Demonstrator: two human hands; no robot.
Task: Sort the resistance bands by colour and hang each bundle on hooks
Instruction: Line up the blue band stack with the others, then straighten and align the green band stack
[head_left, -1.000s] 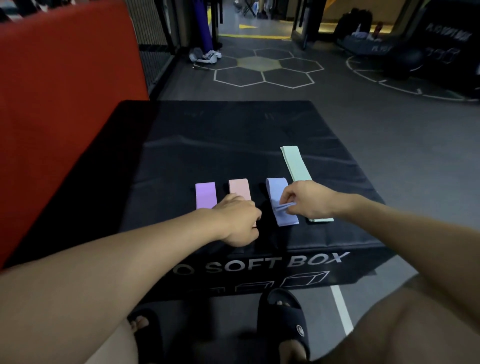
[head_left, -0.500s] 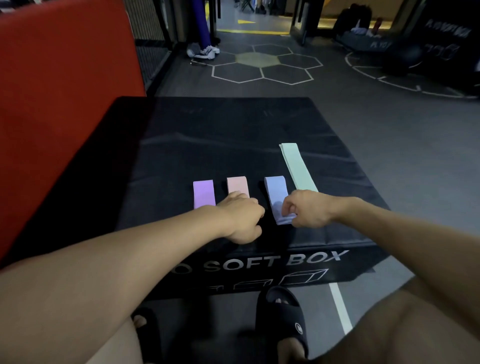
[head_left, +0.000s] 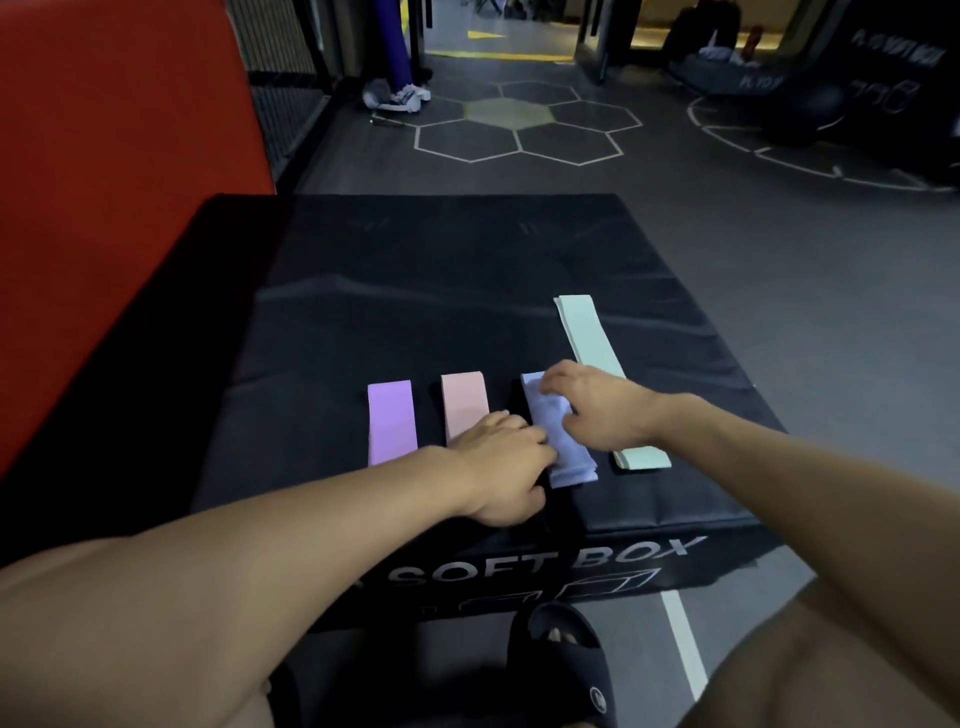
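- Bands lie in a row near the front edge of the black padded soft box (head_left: 467, 249), which serves as the counter: a flat folded purple fabric band (head_left: 392, 421) at the left, a pink fabric band (head_left: 464, 402) beside it, a pale blue fabric band (head_left: 563, 441) next, and a longer mint-green fabric band (head_left: 589, 335) at the right, reaching farther back than the others.
- The four bands lie apart from one another, roughly parallel.
- The left hand (head_left: 506, 462) lies knuckles up over the near end of the pink band, its fingers curled and their tips touching the left edge of the pale blue band; whether they pinch it cannot be told.
- The right hand (head_left: 597, 405) lies across the pale blue band with fingers loosely spread, pressing on its far half, the wrist passing over the mint-green band.
- White letters reading "SOFT BOX" show on the front face of the counter.
- A foot in a black slide sandal (head_left: 563, 660) rests on the grey floor (head_left: 779, 249) below.
- A red padded block (head_left: 114, 182) stands at the left.
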